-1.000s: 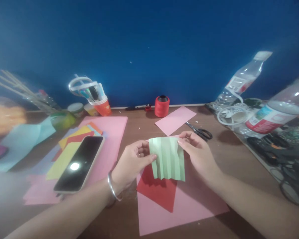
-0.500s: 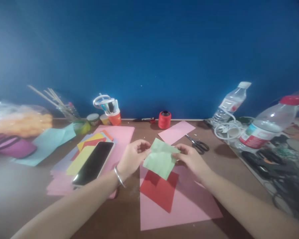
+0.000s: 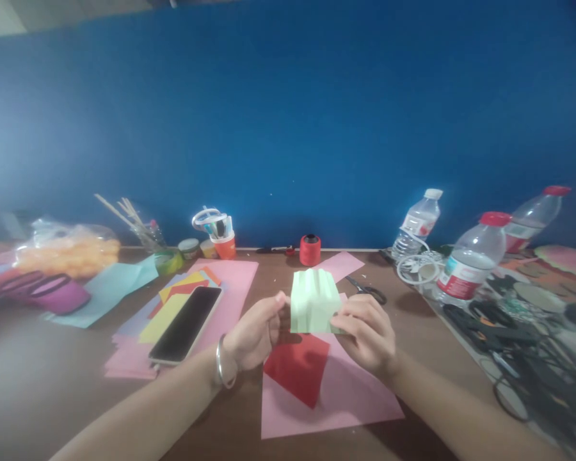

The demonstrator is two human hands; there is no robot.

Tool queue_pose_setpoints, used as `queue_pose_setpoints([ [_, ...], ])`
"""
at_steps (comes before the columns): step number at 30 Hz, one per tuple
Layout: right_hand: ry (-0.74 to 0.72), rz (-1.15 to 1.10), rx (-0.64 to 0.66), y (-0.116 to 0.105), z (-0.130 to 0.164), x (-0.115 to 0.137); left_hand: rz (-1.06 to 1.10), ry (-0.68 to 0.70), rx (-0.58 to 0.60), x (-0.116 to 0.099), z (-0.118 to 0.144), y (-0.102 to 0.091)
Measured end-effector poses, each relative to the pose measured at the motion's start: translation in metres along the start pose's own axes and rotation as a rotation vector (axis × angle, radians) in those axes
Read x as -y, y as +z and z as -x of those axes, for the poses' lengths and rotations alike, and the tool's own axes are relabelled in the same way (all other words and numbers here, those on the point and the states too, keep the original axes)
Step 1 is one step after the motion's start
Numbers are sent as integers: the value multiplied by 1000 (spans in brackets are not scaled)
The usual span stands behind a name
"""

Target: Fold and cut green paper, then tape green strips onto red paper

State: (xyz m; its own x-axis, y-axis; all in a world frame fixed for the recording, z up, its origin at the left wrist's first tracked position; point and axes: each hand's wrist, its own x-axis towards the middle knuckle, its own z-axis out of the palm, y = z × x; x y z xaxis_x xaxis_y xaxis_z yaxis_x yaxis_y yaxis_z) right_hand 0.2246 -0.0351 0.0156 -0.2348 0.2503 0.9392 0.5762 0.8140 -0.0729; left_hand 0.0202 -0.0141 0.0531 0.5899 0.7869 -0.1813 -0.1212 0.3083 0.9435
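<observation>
A light green sheet of paper (image 3: pixel 312 302) with several parallel creases is held up above the desk. My right hand (image 3: pixel 367 330) pinches its lower right corner between thumb and fingers. Just off the sheet's left edge is my left hand (image 3: pixel 254 333), its thumb raised and fingers loosely curled, a silver bangle on the wrist; no grip on the paper shows. Below them, a red paper square (image 3: pixel 297 368) lies on a larger pink sheet (image 3: pixel 345 403). Behind my right hand, black-handled scissors (image 3: pixel 372 291) rest near a smaller pink piece (image 3: pixel 342 264).
Left of my hands, a phone (image 3: pixel 187 325) lies on stacked coloured papers (image 3: pixel 240 272). A red thread spool (image 3: pixel 310 250) and an orange cup (image 3: pixel 224 246) of tools stand by the blue wall. Plastic bottles (image 3: pixel 473 259) and tangled cables (image 3: pixel 523 346) occupy the right.
My left hand has let go of the green paper and moved slightly left and down. The sheet has turned more upright, its creases now plain. The view has tilted up.
</observation>
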Motion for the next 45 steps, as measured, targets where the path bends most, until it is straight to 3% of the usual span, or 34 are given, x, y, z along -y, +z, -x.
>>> queue_pose_setpoints([
  [2, -27, 14, 35, 3, 4, -3, 35, 94, -47, 2, 0, 1],
  [7, -37, 27, 101, 12, 16, -7, -118, 192, -136, 3, 2, -3],
  [11, -51, -167, 70, 13, 19, -7, -284, 210, -143, -1, 4, -10],
  [13, 111, -240, -10, 11, 13, -5, -371, 204, -93, -4, 4, -13],
  [15, 390, -239, -36, 10, 4, -1, -459, 214, -33, -7, 5, -14],
  [18, 686, -517, 140, 11, -7, 6, -556, 253, -39, -8, 6, -13],
  [21, 835, -649, 241, 13, -11, 12, -583, 306, -154, -7, 6, -11],
  [26, 1001, -722, 133, 16, -13, 21, -730, 344, -186, -6, 8, -9],
  [29, 985, -701, 89, 18, -14, 22, -792, 336, -180, -7, 9, -8],
  [34, 908, -514, 65, 18, -14, 22, -850, 396, -305, -7, 10, -6],
  [40, 577, -98, 282, 14, -17, 23, -878, 479, -269, -5, 9, -3],
  [45, 483, -74, 322, 16, -21, 27, -871, 452, -259, 1, 8, 1],
])
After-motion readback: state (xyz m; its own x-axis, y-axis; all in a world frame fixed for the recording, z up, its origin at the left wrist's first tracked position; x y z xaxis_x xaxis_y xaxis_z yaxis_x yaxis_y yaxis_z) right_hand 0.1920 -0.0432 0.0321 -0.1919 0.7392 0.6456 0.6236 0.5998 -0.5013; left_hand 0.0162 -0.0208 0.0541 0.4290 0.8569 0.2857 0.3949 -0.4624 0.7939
